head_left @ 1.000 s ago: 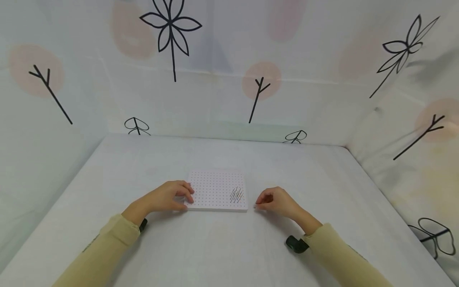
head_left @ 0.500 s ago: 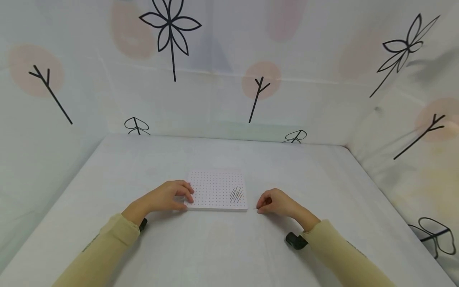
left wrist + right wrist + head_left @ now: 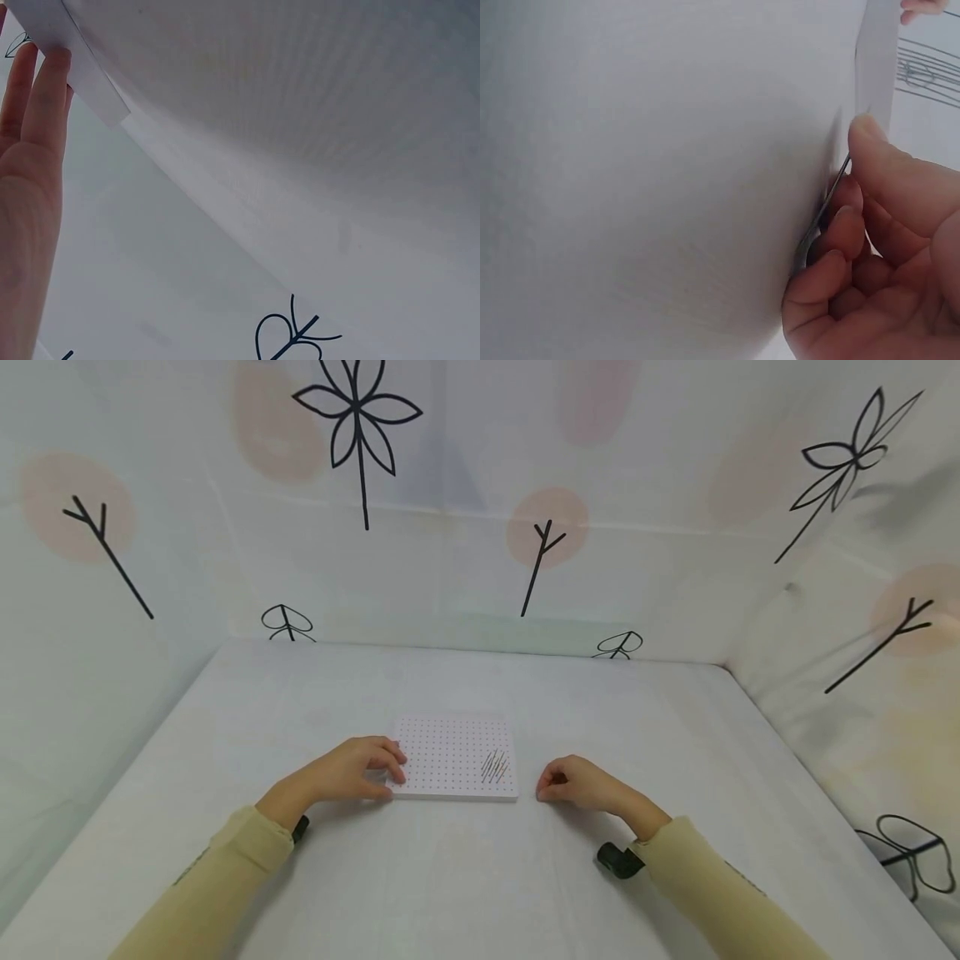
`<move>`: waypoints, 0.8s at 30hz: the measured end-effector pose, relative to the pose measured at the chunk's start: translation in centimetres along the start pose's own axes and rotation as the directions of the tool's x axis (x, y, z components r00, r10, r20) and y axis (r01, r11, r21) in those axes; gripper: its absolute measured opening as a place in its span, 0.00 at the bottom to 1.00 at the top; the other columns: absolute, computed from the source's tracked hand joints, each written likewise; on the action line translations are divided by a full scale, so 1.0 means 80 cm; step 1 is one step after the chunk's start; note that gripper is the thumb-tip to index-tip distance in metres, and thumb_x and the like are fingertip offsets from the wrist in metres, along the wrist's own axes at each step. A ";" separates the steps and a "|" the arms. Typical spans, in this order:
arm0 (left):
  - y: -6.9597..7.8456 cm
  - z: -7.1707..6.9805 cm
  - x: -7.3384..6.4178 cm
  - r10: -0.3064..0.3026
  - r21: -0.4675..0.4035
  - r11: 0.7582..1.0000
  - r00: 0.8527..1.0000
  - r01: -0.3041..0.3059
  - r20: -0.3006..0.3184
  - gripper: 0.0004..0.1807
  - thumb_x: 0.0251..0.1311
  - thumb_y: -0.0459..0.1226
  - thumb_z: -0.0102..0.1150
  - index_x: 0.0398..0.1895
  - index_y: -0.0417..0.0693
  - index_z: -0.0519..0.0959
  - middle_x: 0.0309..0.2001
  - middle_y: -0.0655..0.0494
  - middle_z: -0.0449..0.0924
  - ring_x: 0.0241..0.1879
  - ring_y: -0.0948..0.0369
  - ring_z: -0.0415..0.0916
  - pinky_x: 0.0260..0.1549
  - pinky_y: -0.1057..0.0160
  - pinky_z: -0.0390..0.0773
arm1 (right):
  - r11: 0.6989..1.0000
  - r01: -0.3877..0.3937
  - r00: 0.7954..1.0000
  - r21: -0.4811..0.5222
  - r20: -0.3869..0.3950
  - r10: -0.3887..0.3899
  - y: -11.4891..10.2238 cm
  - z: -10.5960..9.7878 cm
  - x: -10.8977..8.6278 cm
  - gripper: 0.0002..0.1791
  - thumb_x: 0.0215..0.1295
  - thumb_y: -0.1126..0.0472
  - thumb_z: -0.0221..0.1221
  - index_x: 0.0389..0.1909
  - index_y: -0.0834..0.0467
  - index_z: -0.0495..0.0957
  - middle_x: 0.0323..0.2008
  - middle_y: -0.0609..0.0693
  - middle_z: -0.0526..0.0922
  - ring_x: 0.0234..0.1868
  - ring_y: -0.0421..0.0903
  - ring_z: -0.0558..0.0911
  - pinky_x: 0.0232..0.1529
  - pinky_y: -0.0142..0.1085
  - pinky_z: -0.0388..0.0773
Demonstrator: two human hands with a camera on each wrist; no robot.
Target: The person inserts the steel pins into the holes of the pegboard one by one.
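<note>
A white perforated board (image 3: 453, 756) lies flat on the table, with several thin metal pins (image 3: 494, 767) leaning at its front right. My left hand (image 3: 352, 770) holds the board's left end, fingers bent over the top and thumb at the near corner. In the left wrist view, two fingers (image 3: 46, 105) touch the board's side (image 3: 82, 75). Just right of the board, my right hand (image 3: 577, 783) stays low over the cloth. The right wrist view shows it pinching a thin dark metal pin (image 3: 832, 193), one end between thumb and fingertips; the head view hides this pin.
White cloth (image 3: 450, 877) covers the table. Pale fabric walls with drawn plants (image 3: 540, 568) stand behind and at both sides. A black wrist camera (image 3: 620, 861) hangs under the right sleeve, and another (image 3: 300, 828) shows under the left.
My right hand has drawn back slightly to the right, away from the board. The pin tip seen at its fingertips half a second ago no longer shows. My left hand and the board have stayed still.
</note>
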State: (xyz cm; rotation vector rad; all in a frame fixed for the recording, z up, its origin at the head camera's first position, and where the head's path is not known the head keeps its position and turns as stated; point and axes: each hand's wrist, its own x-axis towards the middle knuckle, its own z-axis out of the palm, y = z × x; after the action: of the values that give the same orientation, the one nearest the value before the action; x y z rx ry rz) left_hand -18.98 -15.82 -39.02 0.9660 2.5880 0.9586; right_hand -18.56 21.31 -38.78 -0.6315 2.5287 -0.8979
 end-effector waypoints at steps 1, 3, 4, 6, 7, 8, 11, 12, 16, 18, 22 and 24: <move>0.000 0.000 0.000 -0.002 -0.001 1.000 1.000 0.002 0.001 0.09 0.46 0.31 0.69 0.30 0.54 0.83 0.48 0.58 0.75 0.58 0.51 0.66 0.58 0.50 0.66 | 1.000 -0.006 1.000 0.001 -0.005 0.006 0.001 0.000 0.000 0.03 0.60 0.63 0.61 0.29 0.59 0.78 0.27 0.44 0.76 0.31 0.42 0.70 0.34 0.34 0.69; 0.000 0.000 0.000 -0.007 -0.002 1.000 1.000 0.007 0.003 0.09 0.47 0.31 0.69 0.30 0.54 0.83 0.48 0.58 0.75 0.58 0.51 0.66 0.58 0.50 0.66 | 1.000 -0.008 1.000 0.007 -0.022 0.008 0.001 -0.001 0.000 0.04 0.61 0.63 0.60 0.30 0.59 0.77 0.27 0.44 0.75 0.32 0.42 0.70 0.34 0.34 0.69; 0.000 0.000 0.000 -0.009 -0.003 1.000 1.000 0.009 0.004 0.09 0.47 0.31 0.69 0.30 0.54 0.83 0.48 0.58 0.75 0.58 0.51 0.66 0.58 0.50 0.66 | 1.000 -0.004 0.999 0.015 -0.034 0.004 0.001 -0.001 0.000 0.04 0.61 0.63 0.60 0.31 0.60 0.76 0.27 0.45 0.75 0.31 0.43 0.70 0.33 0.34 0.69; 0.000 0.000 0.000 -0.012 -0.004 1.000 1.000 0.012 0.006 0.09 0.47 0.32 0.69 0.30 0.55 0.83 0.48 0.58 0.75 0.58 0.51 0.66 0.57 0.50 0.66 | 0.999 0.000 0.998 0.037 -0.064 0.002 0.000 -0.001 -0.001 0.04 0.62 0.63 0.59 0.32 0.60 0.75 0.28 0.46 0.74 0.30 0.43 0.70 0.31 0.33 0.70; 0.000 0.000 0.000 -0.014 -0.003 1.000 1.000 0.014 0.006 0.09 0.47 0.32 0.69 0.30 0.55 0.83 0.48 0.58 0.75 0.58 0.51 0.66 0.57 0.50 0.66 | 0.999 0.010 0.997 0.050 -0.076 -0.007 0.000 -0.002 -0.001 0.04 0.62 0.64 0.59 0.32 0.60 0.74 0.28 0.46 0.74 0.30 0.43 0.71 0.30 0.32 0.70; 0.000 0.000 0.000 -0.016 -0.005 1.000 1.000 0.016 0.007 0.09 0.47 0.32 0.69 0.30 0.55 0.82 0.48 0.58 0.75 0.58 0.51 0.66 0.57 0.50 0.66 | 0.998 0.017 0.996 0.064 -0.087 -0.012 -0.001 -0.002 -0.001 0.04 0.61 0.64 0.59 0.33 0.61 0.75 0.28 0.47 0.75 0.29 0.43 0.71 0.29 0.32 0.71; 0.000 0.000 -0.001 -0.016 -0.004 1.000 1.000 0.016 0.008 0.09 0.47 0.32 0.69 0.29 0.55 0.82 0.48 0.59 0.75 0.58 0.51 0.66 0.58 0.49 0.65 | 0.995 0.037 0.992 0.096 -0.121 -0.025 -0.004 -0.002 0.000 0.04 0.61 0.66 0.60 0.34 0.62 0.77 0.28 0.48 0.77 0.27 0.43 0.73 0.26 0.30 0.73; 0.000 0.000 -0.001 -0.016 -0.006 1.000 1.000 0.016 0.007 0.09 0.47 0.32 0.69 0.29 0.55 0.82 0.48 0.59 0.75 0.58 0.51 0.66 0.58 0.49 0.65 | 0.993 0.046 0.991 0.106 -0.133 -0.031 -0.005 -0.002 0.001 0.04 0.60 0.66 0.60 0.35 0.62 0.77 0.28 0.48 0.77 0.27 0.43 0.74 0.26 0.30 0.73; 0.000 0.000 -0.001 -0.015 -0.012 1.000 1.000 0.015 0.005 0.09 0.47 0.32 0.69 0.29 0.55 0.82 0.48 0.59 0.75 0.59 0.51 0.65 0.58 0.49 0.65 | 0.984 0.065 0.979 0.168 -0.200 -0.031 -0.009 0.000 0.004 0.05 0.59 0.65 0.62 0.33 0.61 0.76 0.28 0.49 0.79 0.28 0.46 0.77 0.29 0.33 0.77; 0.000 0.001 0.000 -0.016 -0.015 1.000 1.000 0.016 0.004 0.09 0.46 0.32 0.69 0.29 0.55 0.82 0.48 0.59 0.75 0.59 0.51 0.65 0.58 0.49 0.65 | 0.974 0.082 0.973 0.213 -0.231 -0.032 -0.012 0.001 0.005 0.06 0.59 0.65 0.62 0.33 0.62 0.75 0.28 0.51 0.79 0.29 0.48 0.79 0.31 0.36 0.79; 0.001 0.001 0.000 -0.020 -0.018 1.000 1.000 0.020 0.004 0.09 0.47 0.32 0.69 0.29 0.55 0.82 0.48 0.59 0.75 0.59 0.51 0.66 0.58 0.49 0.65 | 0.949 0.143 0.959 0.280 -0.277 -0.063 -0.015 0.004 0.010 0.07 0.60 0.66 0.61 0.33 0.64 0.73 0.29 0.54 0.80 0.32 0.51 0.81 0.35 0.39 0.81; 0.001 0.001 0.000 -0.020 -0.019 1.000 1.000 0.020 0.004 0.09 0.46 0.31 0.69 0.29 0.55 0.82 0.48 0.59 0.75 0.58 0.51 0.66 0.58 0.50 0.65 | 0.937 0.182 0.951 0.297 -0.296 -0.091 -0.017 0.006 0.013 0.07 0.60 0.67 0.60 0.34 0.66 0.72 0.30 0.55 0.81 0.33 0.51 0.82 0.35 0.39 0.81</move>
State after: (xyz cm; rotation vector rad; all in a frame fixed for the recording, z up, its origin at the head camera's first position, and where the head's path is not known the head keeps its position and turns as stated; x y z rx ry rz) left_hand -18.94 -15.72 -39.03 0.9343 2.5756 0.9740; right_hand -18.82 19.62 -38.43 -0.6190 2.5097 -1.5095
